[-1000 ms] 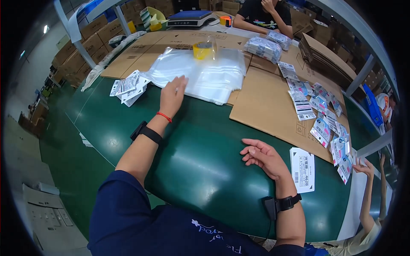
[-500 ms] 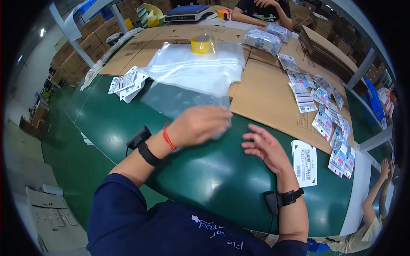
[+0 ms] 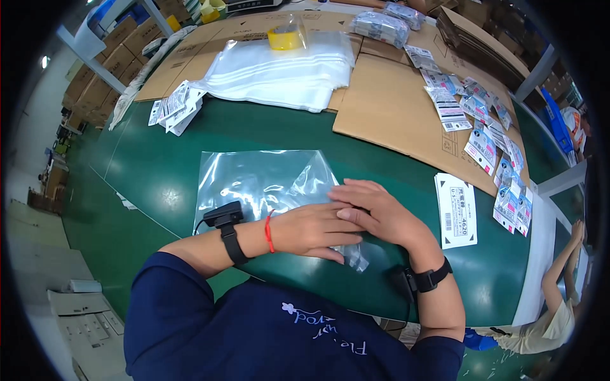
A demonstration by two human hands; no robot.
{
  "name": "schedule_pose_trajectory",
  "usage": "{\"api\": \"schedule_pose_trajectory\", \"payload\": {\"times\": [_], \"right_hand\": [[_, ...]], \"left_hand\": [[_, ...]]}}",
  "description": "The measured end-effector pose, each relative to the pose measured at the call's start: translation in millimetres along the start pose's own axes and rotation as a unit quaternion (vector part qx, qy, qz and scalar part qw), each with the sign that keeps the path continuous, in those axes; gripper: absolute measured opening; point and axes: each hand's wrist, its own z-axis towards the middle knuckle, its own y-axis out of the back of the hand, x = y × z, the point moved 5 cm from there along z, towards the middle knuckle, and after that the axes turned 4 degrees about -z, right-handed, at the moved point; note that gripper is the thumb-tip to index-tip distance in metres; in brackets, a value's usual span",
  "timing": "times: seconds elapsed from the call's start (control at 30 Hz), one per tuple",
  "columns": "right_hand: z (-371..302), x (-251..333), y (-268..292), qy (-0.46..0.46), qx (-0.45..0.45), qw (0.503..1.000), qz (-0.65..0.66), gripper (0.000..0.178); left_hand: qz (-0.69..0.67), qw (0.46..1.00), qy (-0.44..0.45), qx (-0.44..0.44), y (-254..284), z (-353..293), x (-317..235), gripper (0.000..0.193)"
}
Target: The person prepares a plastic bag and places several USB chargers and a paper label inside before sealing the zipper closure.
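A clear plastic bag (image 3: 260,181) lies flat on the green table in front of me. My left hand (image 3: 311,232) rests over its right end, palm down, with fingers stretched out and the thumb apart. From the right, my right hand (image 3: 381,213) reaches across, its extended fingers overlapping the left hand's fingers at the bag's edge. A crinkled corner of the bag sticks out below the left fingertips. What lies beneath the fingers is hidden. Beyond the bag, a stack of clear bags (image 3: 273,73) sits on cardboard, with a yellow tape roll (image 3: 284,39) on top.
White printed labels (image 3: 455,213) are stacked right of my right hand. Several small printed packets (image 3: 483,146) spread over the cardboard (image 3: 381,114) at right. More cards (image 3: 178,108) lie at far left. Filled clear packs (image 3: 380,28) sit at the back. Another person's arms (image 3: 565,267) show at far right.
The bag, blurred in my left hand before, now lies flat nearer me. My left hand came down toward me, and my right hand moved left to meet it. The whole view shifted slightly.
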Motion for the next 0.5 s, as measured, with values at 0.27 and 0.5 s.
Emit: {"api": "schedule_pose_trajectory", "payload": {"times": [0.27, 0.5], "right_hand": [[-10, 4, 8, -0.105, -0.064, 0.983, -0.138, 0.042], [-10, 77, -25, 0.064, 0.025, 0.997, 0.035, 0.048]], "left_hand": [[0.147, 0.943, 0.28, -0.106, 51, -67, 27, 0.045], [0.202, 0.918, 0.339, -0.026, 36, -62, 43, 0.061]]}}
